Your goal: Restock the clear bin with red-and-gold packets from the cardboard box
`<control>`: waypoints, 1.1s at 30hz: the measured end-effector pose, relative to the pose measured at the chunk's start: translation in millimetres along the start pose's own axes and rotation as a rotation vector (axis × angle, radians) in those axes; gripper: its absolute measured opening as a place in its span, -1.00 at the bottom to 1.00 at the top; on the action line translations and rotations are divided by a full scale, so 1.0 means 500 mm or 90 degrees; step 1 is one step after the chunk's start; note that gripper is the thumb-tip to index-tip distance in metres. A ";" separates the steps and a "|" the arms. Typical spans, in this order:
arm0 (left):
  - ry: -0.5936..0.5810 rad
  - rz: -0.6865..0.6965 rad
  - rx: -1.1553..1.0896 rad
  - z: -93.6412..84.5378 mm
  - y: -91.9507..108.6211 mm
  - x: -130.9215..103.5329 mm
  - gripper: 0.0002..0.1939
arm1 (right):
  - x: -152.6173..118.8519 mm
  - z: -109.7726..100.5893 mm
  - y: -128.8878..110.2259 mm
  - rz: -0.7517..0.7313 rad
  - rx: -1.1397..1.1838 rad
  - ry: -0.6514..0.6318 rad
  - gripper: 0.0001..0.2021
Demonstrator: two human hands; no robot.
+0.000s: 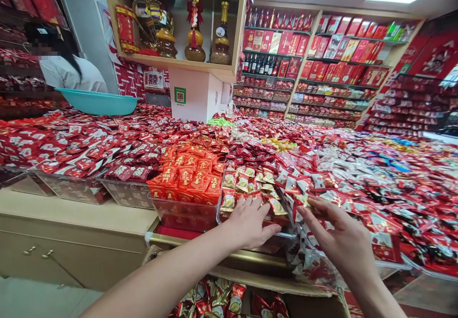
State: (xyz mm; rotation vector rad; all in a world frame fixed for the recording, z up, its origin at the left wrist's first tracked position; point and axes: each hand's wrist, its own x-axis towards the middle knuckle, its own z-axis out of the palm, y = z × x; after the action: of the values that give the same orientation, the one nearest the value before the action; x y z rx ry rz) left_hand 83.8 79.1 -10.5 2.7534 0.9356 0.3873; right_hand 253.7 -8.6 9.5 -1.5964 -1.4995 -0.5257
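Observation:
My left hand (250, 220) lies palm down at the front of a clear bin (219, 215), its fingers spread over red-and-gold wrapped candy packets (246, 179). Its thumb points right, near the bin's front rim. At the border with the neighbouring bin, my right hand (339, 237) has thumb and forefinger brought together at a small candy packet (302, 200); its other fingers are partly hidden. Red-and-white packets (324, 180) surround it. Left of my left hand, bright orange-red packets (186, 177) fill another clear bin (186, 213).
Below my arms, an open cardboard box (279, 280) holds more red-and-gold packets. Heaped sweets stretch across the counter. A turquoise basin (96, 102) sits at the back left, near a person in white (77, 72). A bottle cabinet (175, 60) overhangs the counter; stocked shelves (307, 65) line the back.

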 end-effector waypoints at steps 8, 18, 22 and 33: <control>0.024 -0.013 0.025 -0.002 0.011 0.011 -0.29 | -0.021 -0.009 0.015 0.011 -0.001 0.006 -0.70; 0.024 0.004 0.040 -0.010 0.012 0.025 -0.30 | -0.048 -0.023 0.024 -0.011 0.007 0.006 -0.74; 0.016 0.016 0.054 -0.003 0.013 0.034 -0.28 | -0.032 0.007 0.017 -0.076 -0.013 0.012 -0.73; -0.097 0.043 0.061 -0.025 -0.007 0.029 -0.30 | 0.039 0.092 -0.044 -0.141 -0.279 -0.281 -0.80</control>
State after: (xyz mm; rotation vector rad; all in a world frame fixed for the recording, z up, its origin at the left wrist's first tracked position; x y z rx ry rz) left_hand 89.0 92.5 3.0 2.8593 0.8459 0.1440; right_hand 225.2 37.6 6.4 -1.9867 -2.0079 -0.6941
